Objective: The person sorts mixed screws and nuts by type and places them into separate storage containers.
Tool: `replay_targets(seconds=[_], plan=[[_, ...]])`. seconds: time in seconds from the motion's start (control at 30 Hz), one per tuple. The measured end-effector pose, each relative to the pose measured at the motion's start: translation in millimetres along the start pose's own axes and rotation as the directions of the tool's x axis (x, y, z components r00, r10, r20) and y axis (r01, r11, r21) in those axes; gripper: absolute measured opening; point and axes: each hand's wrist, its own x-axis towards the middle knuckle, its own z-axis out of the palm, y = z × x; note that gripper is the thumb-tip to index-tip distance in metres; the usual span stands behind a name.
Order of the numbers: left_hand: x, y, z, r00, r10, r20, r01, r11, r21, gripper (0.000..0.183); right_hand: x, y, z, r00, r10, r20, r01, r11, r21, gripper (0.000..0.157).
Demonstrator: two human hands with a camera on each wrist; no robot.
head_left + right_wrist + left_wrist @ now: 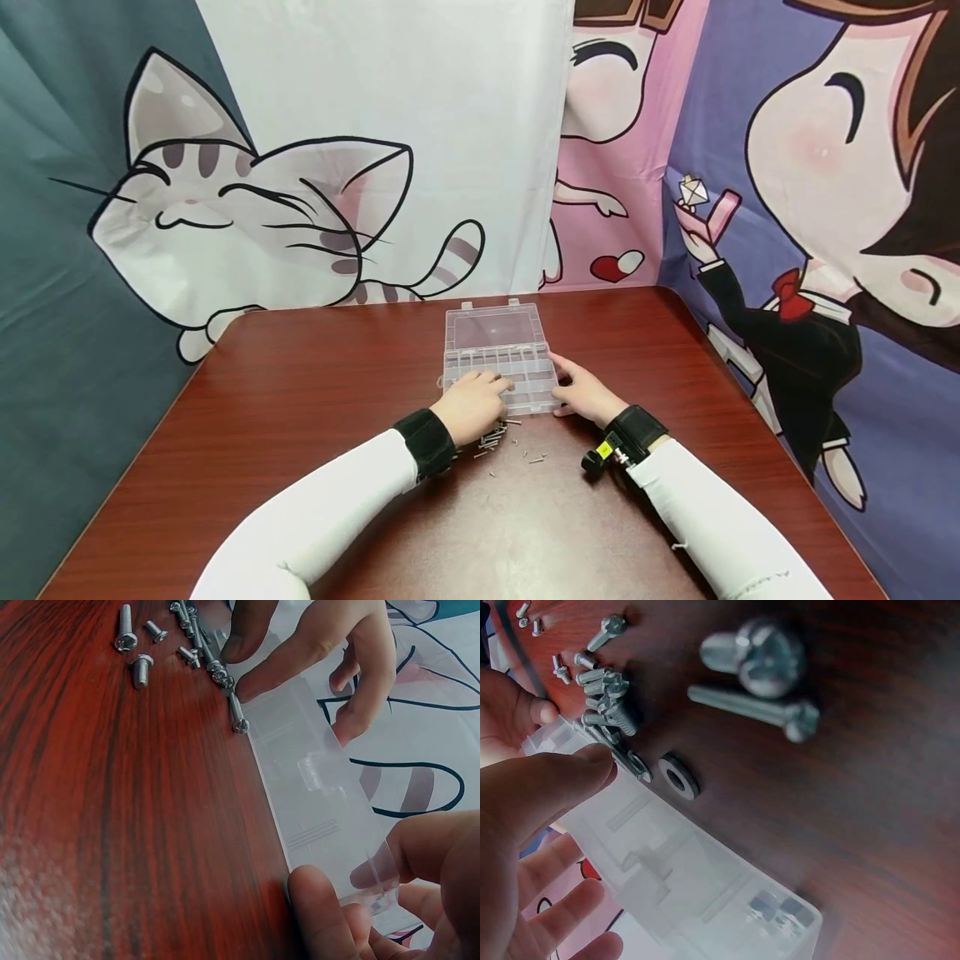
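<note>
Compartment box, centre of the head frame, lid folded back: clear rectangular plastic, thin-walled; probably light, stiff, slippery, somewhat brittle; best held by its side walls. Right hand: fingers gripping the box's lower-right corner. Left hand: fingers loosely spread over it, nothing visibly held. Shiny metal screws; flat ring washer; glossy reddish wood-grain counter.

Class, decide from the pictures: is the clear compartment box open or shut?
Open: its lid is folded back behind the compartments, not over them.
</note>
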Motion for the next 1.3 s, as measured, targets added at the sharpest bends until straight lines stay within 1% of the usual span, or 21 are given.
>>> replay_targets(seconds=[0.23, 0.47, 0.6, 0.77, 0.87, 0.97, 1.1, 1.2, 1.3], plan=[[-0.6, 0.5, 2.1, 1.000, -0.006, -0.005, 0.006, 1.000, -0.014, 0.009, 2, 1, 1.6, 1.000, -0.007, 0.007, 0.007, 1.000, 0.001, 0.077], [-2.0, 0.2, 6.0, 1.000, 0.023, -0.005, -0.023, 1.000, 0.007, 0.009, 3, 5, 3.0, 1.000, -0.016, -0.004, 0.016, 1.000, 0.002, 0.077], [-2.6, -0.3, 5.2, 0.999, 0.032, 0.002, -0.032, 0.999, -0.004, 0.009, 2, 4, 4.0, 1.000, -0.017, -0.003, 0.017, 1.000, 0.005, 0.077], [-6.2, -4.5, 0.5, 0.999, 0.035, -0.012, -0.036, 0.996, -0.085, 0.008, 2, 4, 4.2, 1.000, -0.023, 0.002, 0.023, 1.000, 0.017, 0.078], [-10.3, -7.7, -2.5, 0.999, 0.024, -0.029, -0.028, 0.988, -0.149, 0.011, 2, 3, 3.4, 1.000, -0.021, -0.001, 0.021, 1.000, 0.011, 0.079], [-14.6, -9.8, -3.6, 0.999, 0.028, -0.046, -0.036, 0.984, -0.173, 0.012, 1, 1, 2.2, 1.000, -0.020, -0.008, 0.020, 1.000, -0.009, 0.079], [-21.5, -9.6, -3.6, 0.996, 0.051, -0.071, -0.061, 0.988, -0.145, 0.012, 1, 0, 0.9, 1.000, -0.024, -0.005, 0.024, 0.999, -0.026, 0.077], [-27.0, -7.6, -3.0, 0.994, 0.068, -0.089, -0.077, 0.992, -0.099, 0.011, -9, -14, 2.1, 1.000, -0.025, 0.007, 0.025, 0.999, -0.029, 0.076], [-31.9, -5.3, -5.5, 0.991, 0.081, -0.108, -0.087, 0.995, -0.054, 0.011, -20, -28, 4.1, 1.000, -0.025, 0.013, 0.025, 0.999, -0.029, 0.075]])
